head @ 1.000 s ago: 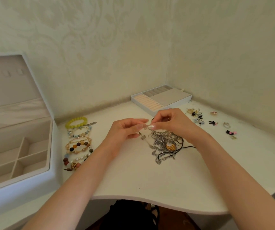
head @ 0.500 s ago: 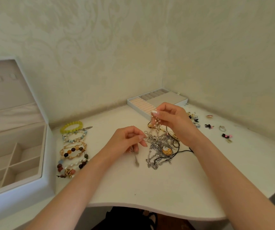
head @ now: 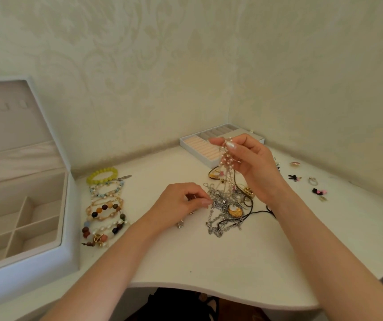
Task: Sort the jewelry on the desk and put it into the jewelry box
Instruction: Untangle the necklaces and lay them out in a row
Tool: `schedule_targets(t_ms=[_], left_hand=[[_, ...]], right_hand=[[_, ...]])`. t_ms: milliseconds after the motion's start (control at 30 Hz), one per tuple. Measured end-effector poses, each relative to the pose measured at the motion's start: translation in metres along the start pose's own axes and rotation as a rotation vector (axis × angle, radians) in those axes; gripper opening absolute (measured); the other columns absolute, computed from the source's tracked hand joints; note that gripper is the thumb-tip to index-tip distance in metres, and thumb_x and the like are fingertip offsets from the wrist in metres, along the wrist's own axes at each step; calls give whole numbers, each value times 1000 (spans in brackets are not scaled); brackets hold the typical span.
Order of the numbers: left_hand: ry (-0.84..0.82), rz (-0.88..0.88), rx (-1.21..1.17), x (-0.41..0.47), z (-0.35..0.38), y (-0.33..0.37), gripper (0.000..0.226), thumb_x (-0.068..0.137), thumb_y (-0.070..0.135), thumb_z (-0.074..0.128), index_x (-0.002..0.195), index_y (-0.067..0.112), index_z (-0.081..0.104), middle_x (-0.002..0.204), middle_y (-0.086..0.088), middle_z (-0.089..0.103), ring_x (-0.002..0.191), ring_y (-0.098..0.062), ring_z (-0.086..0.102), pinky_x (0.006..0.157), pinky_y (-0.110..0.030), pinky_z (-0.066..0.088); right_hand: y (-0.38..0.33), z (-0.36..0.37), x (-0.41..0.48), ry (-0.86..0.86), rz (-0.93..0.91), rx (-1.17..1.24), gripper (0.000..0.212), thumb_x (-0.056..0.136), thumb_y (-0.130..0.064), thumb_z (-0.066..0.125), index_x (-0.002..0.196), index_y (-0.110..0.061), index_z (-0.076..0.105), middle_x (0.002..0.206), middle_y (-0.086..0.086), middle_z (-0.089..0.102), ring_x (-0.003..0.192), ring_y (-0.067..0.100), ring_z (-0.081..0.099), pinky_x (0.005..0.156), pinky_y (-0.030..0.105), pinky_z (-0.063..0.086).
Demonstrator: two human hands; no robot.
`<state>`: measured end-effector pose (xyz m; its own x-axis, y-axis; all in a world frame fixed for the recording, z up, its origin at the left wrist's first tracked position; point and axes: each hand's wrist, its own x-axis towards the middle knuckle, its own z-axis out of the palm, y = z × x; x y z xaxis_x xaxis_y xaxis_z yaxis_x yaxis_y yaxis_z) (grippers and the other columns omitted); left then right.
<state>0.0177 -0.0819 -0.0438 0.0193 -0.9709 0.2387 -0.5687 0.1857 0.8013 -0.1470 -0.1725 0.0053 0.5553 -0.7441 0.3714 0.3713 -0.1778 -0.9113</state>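
My right hand (head: 253, 165) is raised above the desk and pinches a pearl necklace (head: 226, 158) that hangs down into a tangled pile of silver chains and pendants (head: 226, 209). My left hand (head: 181, 202) rests on the desk at the pile's left edge, fingers curled and pinching a thin chain there. A row of several beaded bracelets (head: 104, 205), the farthest one yellow-green (head: 102, 175), lies to the left. The open white jewelry box (head: 67, 230) with beige compartments stands at the far left.
A white ring tray (head: 199, 147) sits in the corner behind my right hand. Small earrings and rings (head: 310, 184) are scattered at the right. The desk's curved front edge (head: 209, 290) runs below my arms, and walls close the back and right sides.
My right hand has lifted the pearl necklace up out of the pile. My left hand has dropped from the necklace to the desk at the pile's left edge.
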Motion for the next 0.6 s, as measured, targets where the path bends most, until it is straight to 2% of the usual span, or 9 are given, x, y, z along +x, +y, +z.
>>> schedule_targets(t_ms=[100,267,333,433,500,600], left_hand=[[13,13,-19,1,0,-1,9,84,21,67,89,20,75,86,10,67,78,-2,59,70,-14,44],[-28,-6,-34,-1,1,3,9,87,20,64,89,18,73,79,12,68,62,9,54,62,-8,38],[-41,-9,-39,-1,1,4,11,88,21,63,91,15,72,76,8,70,59,9,54,60,-7,38],[-38,-5,-35,-2,1,4,11,87,18,64,96,15,70,80,9,69,59,10,53,60,-6,37],[14,6,-33,-2,1,4,12,87,20,64,99,18,68,86,10,66,66,10,53,63,-7,37],[97,36,-137,1,-2,7,22,87,22,63,108,18,60,102,9,67,93,1,59,76,-13,43]], right_hand=[[2,-1,1,1,29,2,19,71,-25,75,82,-12,66,95,8,70,70,14,60,69,29,52],[3,-1,0,-4,30,3,19,64,-29,75,80,-18,73,83,4,70,76,16,64,73,31,53],[2,0,0,1,25,15,15,66,-26,74,80,-18,72,85,7,71,74,15,65,70,30,52],[1,1,0,-23,13,58,6,73,-18,70,79,-17,70,103,16,70,68,16,61,62,29,54],[0,2,-1,-40,14,74,5,77,-11,63,81,-13,66,111,17,68,69,17,63,61,28,55],[-1,5,-2,-85,26,89,9,79,-6,59,88,-5,61,117,16,66,77,18,68,66,27,57]])
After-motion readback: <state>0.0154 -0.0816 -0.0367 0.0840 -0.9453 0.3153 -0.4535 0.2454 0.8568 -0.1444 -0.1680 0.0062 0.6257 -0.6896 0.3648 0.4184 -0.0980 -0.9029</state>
